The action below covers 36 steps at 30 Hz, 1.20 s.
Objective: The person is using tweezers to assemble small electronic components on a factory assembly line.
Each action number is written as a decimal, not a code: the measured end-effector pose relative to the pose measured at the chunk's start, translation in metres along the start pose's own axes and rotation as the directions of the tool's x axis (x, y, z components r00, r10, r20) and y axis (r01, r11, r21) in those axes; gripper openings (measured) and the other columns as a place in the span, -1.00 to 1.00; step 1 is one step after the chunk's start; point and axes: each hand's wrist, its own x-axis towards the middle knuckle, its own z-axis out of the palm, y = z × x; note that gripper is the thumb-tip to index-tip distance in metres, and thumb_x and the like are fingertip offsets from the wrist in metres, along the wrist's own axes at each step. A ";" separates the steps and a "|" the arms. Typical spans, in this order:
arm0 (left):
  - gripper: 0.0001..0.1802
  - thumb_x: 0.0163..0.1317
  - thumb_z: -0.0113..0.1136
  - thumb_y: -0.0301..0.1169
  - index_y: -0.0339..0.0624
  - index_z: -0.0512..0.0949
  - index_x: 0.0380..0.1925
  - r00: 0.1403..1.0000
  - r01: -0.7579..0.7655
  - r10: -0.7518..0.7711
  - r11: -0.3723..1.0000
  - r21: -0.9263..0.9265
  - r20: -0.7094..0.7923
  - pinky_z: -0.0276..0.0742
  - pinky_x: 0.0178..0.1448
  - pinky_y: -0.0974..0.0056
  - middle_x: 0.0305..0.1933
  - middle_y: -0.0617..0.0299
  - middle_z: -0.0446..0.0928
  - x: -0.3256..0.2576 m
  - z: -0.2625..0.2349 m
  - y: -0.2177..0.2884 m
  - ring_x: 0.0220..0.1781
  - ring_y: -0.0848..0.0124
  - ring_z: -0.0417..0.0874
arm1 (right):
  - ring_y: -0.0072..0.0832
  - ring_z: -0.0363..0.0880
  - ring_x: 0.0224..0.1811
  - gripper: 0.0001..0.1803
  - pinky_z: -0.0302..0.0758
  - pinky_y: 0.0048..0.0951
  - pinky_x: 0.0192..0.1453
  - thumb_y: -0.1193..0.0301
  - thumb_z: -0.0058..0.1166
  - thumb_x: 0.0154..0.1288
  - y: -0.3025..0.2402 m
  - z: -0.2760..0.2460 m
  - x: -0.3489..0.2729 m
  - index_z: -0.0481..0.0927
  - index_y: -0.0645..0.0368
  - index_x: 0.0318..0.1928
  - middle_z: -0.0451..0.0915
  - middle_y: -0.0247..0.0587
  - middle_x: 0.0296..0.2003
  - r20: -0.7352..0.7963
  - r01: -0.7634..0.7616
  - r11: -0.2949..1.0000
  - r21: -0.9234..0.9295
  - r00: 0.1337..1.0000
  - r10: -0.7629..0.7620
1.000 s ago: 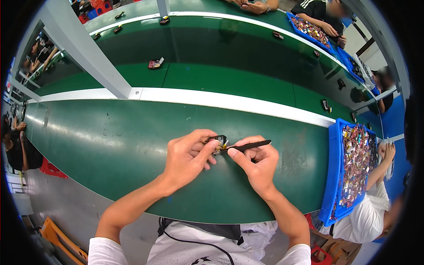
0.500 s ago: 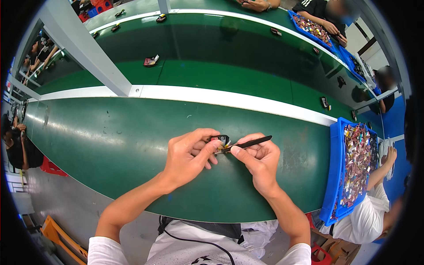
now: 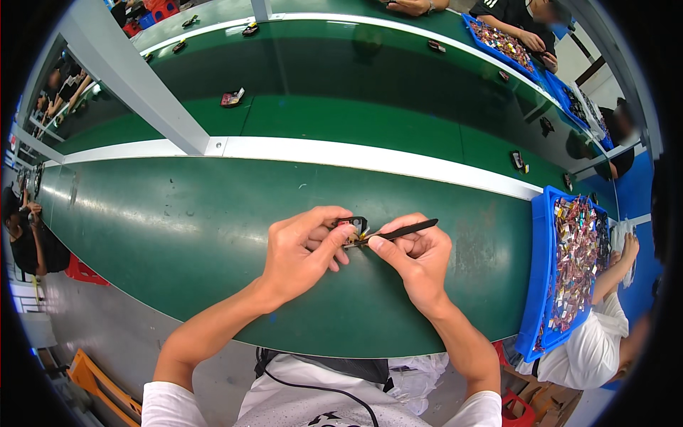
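Over the middle of the green table (image 3: pixel 206 263), my left hand (image 3: pixel 302 249) pinches a small black casing (image 3: pixel 361 223) with reddish and yellow parts inside. Its lower part is covered by my thumb and fingers. My right hand (image 3: pixel 416 260) grips black tweezers (image 3: pixel 409 229) like a pen. The tweezers' tips point left and reach the casing's lower right edge, close to my left fingertips. What exactly lies between the tips is too small to tell.
On the right stands a blue tray (image 3: pixel 538 277) heaped with small wired parts (image 3: pixel 573 263). Behind a white rail (image 3: pixel 370 165) runs a green conveyor belt (image 3: pixel 341 132) carrying several casings, one a black-and-red casing (image 3: pixel 232 98). A grey post (image 3: pixel 135 78) rises at left. Other people sit around.
The casings on the belt have shifted slightly to the left. My hands, the casing and the tweezers stay almost in place.
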 end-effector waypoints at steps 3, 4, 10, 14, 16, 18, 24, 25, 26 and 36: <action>-0.75 0.48 0.19 -0.52 -0.48 0.58 0.05 0.992 0.121 -0.117 0.985 -0.119 0.040 0.68 -0.50 0.37 -0.27 -0.02 0.73 0.003 -0.002 -0.001 -0.46 0.34 0.78 | -0.92 0.16 -0.62 -0.82 0.02 -0.69 -0.55 0.66 0.38 0.26 0.001 -0.002 0.000 0.66 0.30 -0.17 0.41 -0.61 -0.58 0.004 0.011 1.000 -0.017 1.000 -0.011; -0.74 0.50 0.18 -0.48 -0.47 0.57 0.06 0.983 0.178 -0.167 0.965 -0.193 0.071 0.68 -0.51 0.36 -0.23 -0.03 0.72 0.005 -0.003 -0.002 -0.46 0.32 0.78 | -0.92 0.16 -0.62 -0.82 0.02 -0.69 -0.56 0.66 0.38 0.26 0.003 -0.002 0.000 0.66 0.30 -0.16 0.41 -0.60 -0.58 -0.003 0.017 1.000 0.020 1.000 -0.017; -0.69 0.55 0.13 -0.38 -0.47 0.56 0.07 0.943 0.317 -0.258 0.890 -0.328 0.210 0.69 -0.55 0.33 -0.16 -0.04 0.70 0.008 -0.010 -0.003 -0.48 0.27 0.77 | -0.91 0.19 -0.62 -0.82 0.05 -0.71 -0.56 0.68 0.40 0.24 -0.001 -0.002 0.000 0.67 0.30 -0.19 0.47 -0.56 -0.56 -0.013 0.090 0.996 -0.013 0.996 -0.090; -0.69 0.53 0.16 -0.40 -0.46 0.55 0.08 0.922 0.373 -0.297 0.856 -0.359 0.249 0.67 -0.54 0.33 -0.18 -0.02 0.69 0.010 -0.010 -0.002 -0.45 0.28 0.78 | -0.91 0.24 -0.63 -0.85 0.08 -0.72 -0.58 0.67 0.41 0.22 0.000 -0.001 0.000 0.69 0.31 -0.23 0.60 -0.45 -0.50 -0.023 0.162 0.984 -0.079 0.986 -0.164; -0.70 0.53 0.16 -0.41 -0.47 0.55 0.08 0.925 0.365 -0.291 0.857 -0.363 0.244 0.67 -0.54 0.33 -0.18 -0.02 0.69 0.009 -0.010 -0.002 -0.45 0.28 0.78 | -0.90 0.25 -0.64 -0.85 0.09 -0.72 -0.58 0.67 0.42 0.21 0.000 -0.001 0.001 0.70 0.31 -0.24 0.64 -0.42 -0.47 -0.017 0.174 0.980 -0.095 0.984 -0.177; -0.70 0.52 0.16 -0.43 -0.48 0.55 0.08 0.929 0.357 -0.283 0.858 -0.369 0.239 0.68 -0.53 0.33 -0.18 -0.01 0.69 0.009 -0.009 -0.002 -0.45 0.29 0.78 | -0.89 0.25 -0.64 -0.85 0.09 -0.72 -0.59 0.67 0.42 0.20 0.002 -0.003 0.001 0.70 0.32 -0.24 0.67 -0.38 -0.44 -0.009 0.188 0.976 -0.112 0.982 -0.190; -0.70 0.49 0.19 -0.48 -0.49 0.56 0.10 0.932 0.351 -0.291 0.873 -0.338 0.216 0.69 -0.51 0.34 -0.18 0.00 0.68 0.008 -0.009 0.001 -0.44 0.32 0.77 | -0.87 0.27 -0.66 -0.85 0.11 -0.69 -0.60 0.66 0.44 0.18 0.004 -0.006 0.001 0.71 0.31 -0.27 0.71 -0.31 -0.41 0.044 0.235 0.952 -0.197 0.972 -0.231; -0.70 0.50 0.18 -0.48 -0.49 0.56 0.10 0.938 0.331 -0.276 0.890 -0.313 0.209 0.69 -0.52 0.34 -0.16 -0.03 0.69 0.007 -0.009 0.001 -0.44 0.30 0.78 | -0.87 0.27 -0.66 -0.85 0.10 -0.69 -0.60 0.66 0.44 0.17 0.003 -0.005 0.001 0.71 0.31 -0.27 0.69 -0.33 -0.44 0.036 0.227 0.958 -0.175 0.974 -0.225; -0.70 0.50 0.17 -0.48 -0.49 0.57 0.10 0.944 0.311 -0.260 0.906 -0.287 0.203 0.70 -0.53 0.34 -0.14 -0.05 0.70 0.006 -0.009 0.001 -0.45 0.28 0.78 | -0.87 0.27 -0.67 -0.85 0.09 -0.68 -0.60 0.65 0.44 0.17 0.002 -0.004 0.001 0.71 0.31 -0.28 0.68 -0.34 -0.47 0.029 0.219 0.963 -0.154 0.976 -0.218; -0.70 0.54 0.11 -0.47 -0.49 0.57 0.12 0.940 0.320 -0.263 0.901 -0.292 0.218 0.72 -0.51 0.33 -0.14 -0.05 0.70 0.007 -0.009 -0.003 -0.43 0.24 0.79 | -0.85 0.25 -0.70 -0.83 0.06 -0.64 -0.61 0.62 0.48 0.14 0.007 -0.005 0.001 0.73 0.24 -0.27 0.61 -0.42 -0.61 0.044 0.248 0.944 -0.216 0.969 -0.245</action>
